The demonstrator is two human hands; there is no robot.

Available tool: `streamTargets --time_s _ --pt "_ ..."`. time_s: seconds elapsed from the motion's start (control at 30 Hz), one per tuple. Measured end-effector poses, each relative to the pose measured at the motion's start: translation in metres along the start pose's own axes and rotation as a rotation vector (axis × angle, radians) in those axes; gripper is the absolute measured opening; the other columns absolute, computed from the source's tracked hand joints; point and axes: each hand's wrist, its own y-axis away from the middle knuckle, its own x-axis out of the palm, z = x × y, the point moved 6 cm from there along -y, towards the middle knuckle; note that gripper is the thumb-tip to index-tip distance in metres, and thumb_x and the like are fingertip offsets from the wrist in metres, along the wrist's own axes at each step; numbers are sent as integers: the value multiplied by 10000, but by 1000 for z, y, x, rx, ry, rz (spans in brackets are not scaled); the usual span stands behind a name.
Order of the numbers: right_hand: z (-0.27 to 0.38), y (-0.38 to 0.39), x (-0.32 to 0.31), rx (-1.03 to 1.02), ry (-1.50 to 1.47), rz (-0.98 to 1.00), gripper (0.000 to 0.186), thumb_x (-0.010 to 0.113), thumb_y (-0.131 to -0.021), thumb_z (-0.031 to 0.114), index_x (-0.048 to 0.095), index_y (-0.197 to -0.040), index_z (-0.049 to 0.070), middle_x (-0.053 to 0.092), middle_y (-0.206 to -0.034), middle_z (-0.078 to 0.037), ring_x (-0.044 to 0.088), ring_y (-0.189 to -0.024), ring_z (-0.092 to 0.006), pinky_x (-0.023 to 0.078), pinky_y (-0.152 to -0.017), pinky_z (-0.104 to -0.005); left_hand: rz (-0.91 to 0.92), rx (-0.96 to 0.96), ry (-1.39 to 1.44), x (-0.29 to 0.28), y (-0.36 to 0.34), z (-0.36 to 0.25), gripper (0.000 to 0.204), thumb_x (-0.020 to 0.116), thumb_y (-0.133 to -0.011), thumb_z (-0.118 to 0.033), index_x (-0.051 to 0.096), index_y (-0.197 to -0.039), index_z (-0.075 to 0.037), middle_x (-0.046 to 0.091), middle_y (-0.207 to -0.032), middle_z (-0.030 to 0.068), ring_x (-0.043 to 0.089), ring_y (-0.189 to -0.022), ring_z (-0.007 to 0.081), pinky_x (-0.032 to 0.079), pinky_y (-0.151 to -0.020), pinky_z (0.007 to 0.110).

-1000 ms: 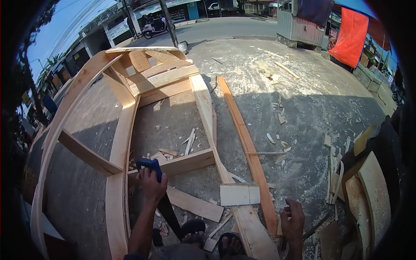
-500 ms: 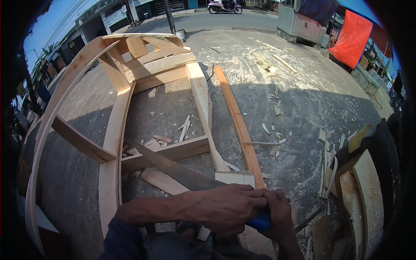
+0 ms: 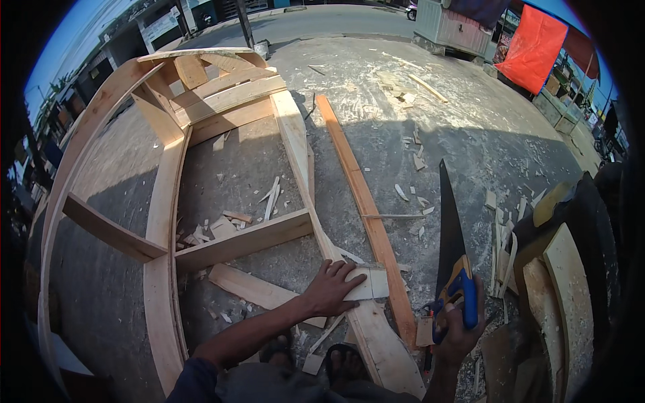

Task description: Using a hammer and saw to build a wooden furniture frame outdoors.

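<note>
My left hand (image 3: 330,290) lies with its fingers spread over a pale wooden piece (image 3: 373,283), where a pencil-like line crosses the wood near the curved frame rail. In my right hand (image 3: 460,332) is a handsaw (image 3: 454,245), gripped by its blue and yellow handle with the dark blade pointing away from me. The large curved wooden frame (image 3: 242,240) stands to the left of the saw. Below my left hand, a wide pale board (image 3: 384,346) runs toward me beside my sandalled feet. A small wood block (image 3: 424,332) shows beside the right hand.
A long reddish-brown plank (image 3: 356,174) lies on the ground between frame and saw. Offcuts (image 3: 500,258) and curved boards (image 3: 568,295) are heaped at the right. A loose board (image 3: 252,289) lies inside the frame, with chips scattered around. Beyond runs a road (image 3: 349,19).
The saw has swung from across the frame to the right, its blade now pointing away. My left hand has left my right hand and the handle and now rests on the pale wood.
</note>
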Motion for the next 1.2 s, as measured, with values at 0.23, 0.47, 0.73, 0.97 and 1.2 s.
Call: streamTargets --time_s 0.23,0.47,0.73,0.97,1.2 --pt "-10 12 -5 -191 264 1 794 563 -732 52 459 -1507 -87 568 -702 -18 507 -515 -78 455 -538 -224 23 -4 95 -28 -19 124 612 862 -806 -272 631 -1369 -204 514 -1442 188 408 -1407 439 312 -1186 572" --pt "10 30 83 -155 328 147 755 617 -733 55 535 -1476 -52 639 -758 -49 543 -516 -85 453 -534 -226 18 -211 8 -58 -26 225 655 870 -797 -348 617 -1394 -254 417 -1549 233 345 -1480 447 288 -1198 577" --pt "106 39 163 -32 553 313 670 645 -781 -27 542 -1441 -79 754 -1030 -203 751 -836 -196 603 -737 -302 -39 -293 126 -90 -37 270 594 678 -946 -503 572 -1385 -117 530 -1410 234 459 -1379 436 320 -1122 624" --pt "138 52 225 264 473 304 652 676 -815 0 546 -1451 -53 752 -1022 -205 759 -844 -203 596 -722 -323 -10 -608 114 -65 -67 294 472 541 -1025 -470 601 -1295 -88 642 -1217 220 624 -1169 390 382 -1007 595" --pt "70 95 261 -4 583 307 632 724 -838 68 564 -1443 -15 751 -912 -194 768 -765 -217 592 -677 -340 -65 -513 156 -71 -57 296 398 542 -1023 -440 633 -1210 -101 691 -1058 188 661 -1097 354 403 -911 528"
